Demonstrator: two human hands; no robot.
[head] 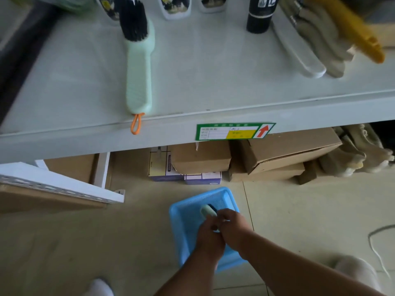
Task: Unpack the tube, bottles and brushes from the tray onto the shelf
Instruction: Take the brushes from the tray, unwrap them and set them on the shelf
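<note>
**Head view: both hands down in the tray, closing on a second brush**

Head camera looks down past the shelf (192, 86) edge to the floor, where the blue tray (181, 212) sits just in front of the person's feet. It is set low and close to the shelf, probably so each item needs only a short lift upward.

Both hands meet over the tray's middle. The left hand (208, 233) and the right hand (232, 226) are curled around a pale green brush (207, 211), whose dark bristled end pokes out beyond the knuckles. The fingers (222, 214) of each hand are closed on or beside it, though the hands cover most of it, so I cannot tell which hand bears the weight. Two hands together suggest the grip is being adjusted before lifting.

Up on the shelf, a matching green brush (139, 67) already lies flat with its handle toward the front edge, its orange loop (136, 124) hanging over the lip. Behind it stand white bottles (175, 7) and a dark tube (259, 16), upright toward the back. Beige gloves (316, 39) lie to the right.

Apart from the held brush, the tray looks nearly empty, so the unpacking appears close to done.
</note>
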